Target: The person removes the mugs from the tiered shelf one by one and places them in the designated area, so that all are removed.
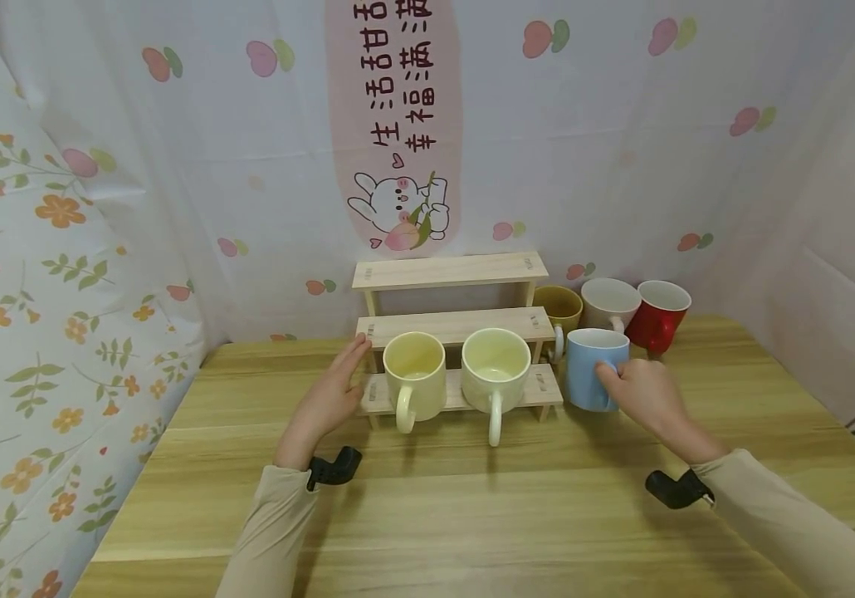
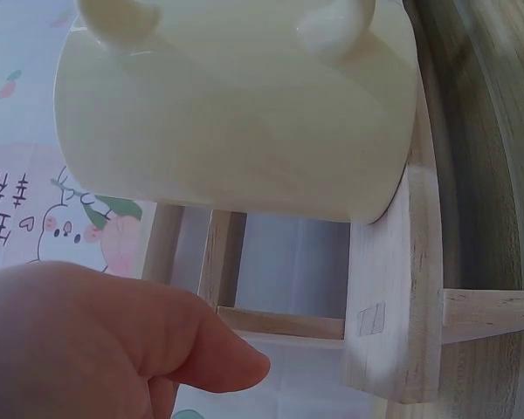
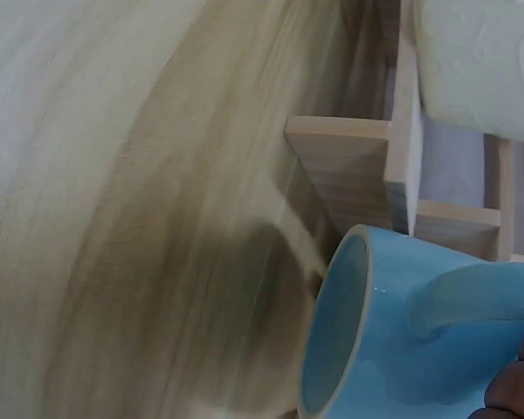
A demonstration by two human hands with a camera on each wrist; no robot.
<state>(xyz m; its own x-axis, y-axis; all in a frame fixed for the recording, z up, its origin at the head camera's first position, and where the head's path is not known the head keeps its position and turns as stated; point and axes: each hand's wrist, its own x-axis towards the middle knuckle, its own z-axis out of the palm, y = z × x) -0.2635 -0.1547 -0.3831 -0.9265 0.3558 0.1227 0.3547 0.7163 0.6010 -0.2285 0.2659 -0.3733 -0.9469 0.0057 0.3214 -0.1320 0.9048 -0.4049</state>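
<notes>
My right hand (image 1: 647, 394) grips the handle of a light blue mug (image 1: 590, 374) at the right end of a wooden three-step rack (image 1: 450, 274). Its mouth faces down, and its pale base is uppermost; the right wrist view shows the mouth of the blue mug (image 3: 336, 327) on the table side. My left hand (image 1: 325, 405) has its fingers extended, fingertips at the left end of the middle board. A pale yellow mug (image 1: 416, 378) and a pale green mug (image 1: 496, 374) stand upright on the lowest board, handles toward me.
Behind the blue mug, right of the rack, stand a mustard mug (image 1: 560, 306), a white mug (image 1: 610, 301) and a red mug (image 1: 659, 316). The wood-grain table (image 1: 472, 531) meets a printed cloth backdrop (image 1: 248, 191) behind the rack. Another floral cloth (image 1: 61, 332) hangs at left.
</notes>
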